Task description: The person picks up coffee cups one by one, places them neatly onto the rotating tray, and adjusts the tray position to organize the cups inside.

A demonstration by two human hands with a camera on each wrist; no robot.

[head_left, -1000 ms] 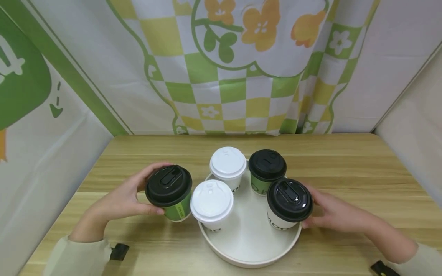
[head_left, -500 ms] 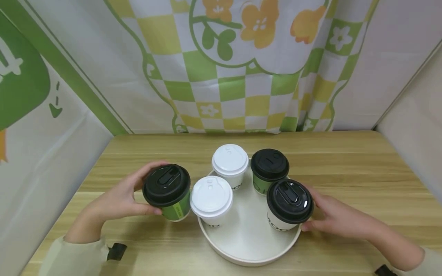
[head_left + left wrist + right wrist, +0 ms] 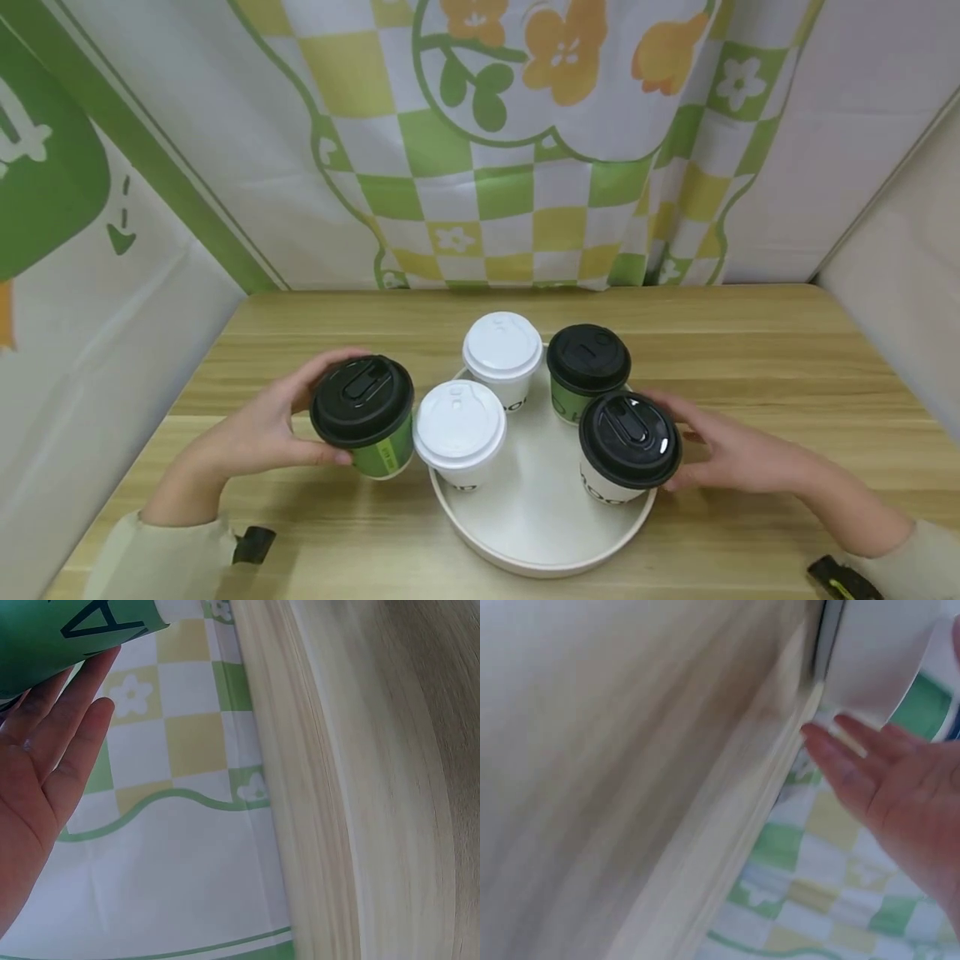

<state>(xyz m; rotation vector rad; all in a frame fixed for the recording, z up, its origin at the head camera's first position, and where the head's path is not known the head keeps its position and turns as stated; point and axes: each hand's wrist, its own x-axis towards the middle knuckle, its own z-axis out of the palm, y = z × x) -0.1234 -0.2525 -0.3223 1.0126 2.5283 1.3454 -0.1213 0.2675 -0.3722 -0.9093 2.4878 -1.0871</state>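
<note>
My left hand (image 3: 262, 437) grips a green paper cup (image 3: 386, 457) with a black lid, just left of the round tray (image 3: 551, 567). In the left wrist view, cloth shows between this cup's base and the tabletop. My right hand (image 3: 731, 454) is at the right side of a white cup (image 3: 600, 483) with a glossy black lid, standing on the tray. Its fingers look extended and loose in the right wrist view, beside the tray. Also on the tray are two white-lidded cups, a front one (image 3: 459, 429) and a back one (image 3: 502, 350), plus a black-lidded green cup (image 3: 566, 400).
The wooden table (image 3: 787, 358) runs back to a checkered, flower-printed cloth (image 3: 510, 200). Pale fabric walls (image 3: 907, 275) stand at both sides. A white-lidded cup stands close to the right of the held green cup.
My right hand has loosened from the white cup, its thumb drawing slightly away to the right. The left hand and its green cup shifted slightly left, then stayed nearly still.
</note>
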